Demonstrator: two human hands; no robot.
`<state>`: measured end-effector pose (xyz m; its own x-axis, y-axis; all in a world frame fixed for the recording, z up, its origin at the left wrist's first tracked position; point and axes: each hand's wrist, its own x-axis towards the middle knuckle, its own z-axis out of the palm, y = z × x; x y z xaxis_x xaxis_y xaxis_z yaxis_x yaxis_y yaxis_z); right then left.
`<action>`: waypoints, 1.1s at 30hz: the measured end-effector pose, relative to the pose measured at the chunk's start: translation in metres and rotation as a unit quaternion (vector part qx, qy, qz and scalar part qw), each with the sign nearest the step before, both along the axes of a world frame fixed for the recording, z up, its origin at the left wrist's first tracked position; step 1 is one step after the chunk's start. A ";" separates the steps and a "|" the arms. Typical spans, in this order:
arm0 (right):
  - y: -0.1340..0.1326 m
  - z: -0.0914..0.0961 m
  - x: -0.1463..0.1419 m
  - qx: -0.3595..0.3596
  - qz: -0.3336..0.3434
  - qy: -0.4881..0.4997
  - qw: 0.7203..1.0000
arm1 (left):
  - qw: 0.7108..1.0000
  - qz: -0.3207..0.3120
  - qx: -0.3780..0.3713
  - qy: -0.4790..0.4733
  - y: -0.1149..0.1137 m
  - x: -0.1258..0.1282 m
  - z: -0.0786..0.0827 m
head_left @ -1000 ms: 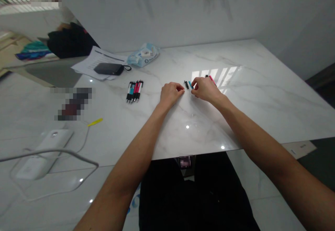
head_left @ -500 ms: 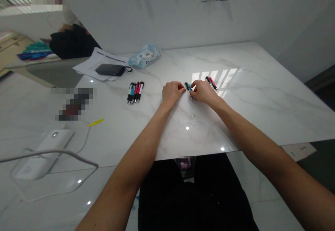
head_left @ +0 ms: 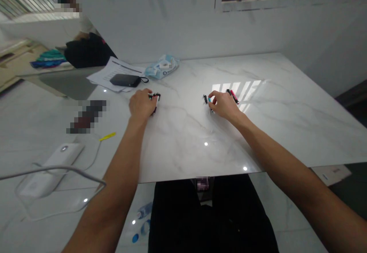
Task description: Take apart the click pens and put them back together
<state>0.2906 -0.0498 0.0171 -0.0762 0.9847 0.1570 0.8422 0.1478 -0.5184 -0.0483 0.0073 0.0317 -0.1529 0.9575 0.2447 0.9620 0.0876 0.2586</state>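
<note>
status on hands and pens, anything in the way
Left hand closed on clustered pens. Right hand at teal pen, pink pen just beyond. Black case on papers further off, not blocking.

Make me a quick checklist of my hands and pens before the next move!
1. Left hand touching the pens: ok.
2. Those pens fully in sight: not ok, the left hand covers part.
3. Right hand gripping the teal pen: cannot tell.
4. Black case on the papers: ok.
5. Black case apart from both hands: ok.
</note>
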 end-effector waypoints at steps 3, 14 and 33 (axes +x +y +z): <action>0.000 -0.002 -0.001 0.010 0.001 0.010 1.000 | 0.997 0.052 -0.060 0.017 -0.001 -0.025 -0.004; -0.001 0.001 0.000 0.008 0.021 0.007 1.000 | 0.993 0.077 -0.069 -0.056 0.000 -0.035 -0.004; 0.000 0.001 -0.005 0.068 0.051 0.118 0.989 | 0.908 -0.088 0.229 -0.340 0.005 -0.022 0.012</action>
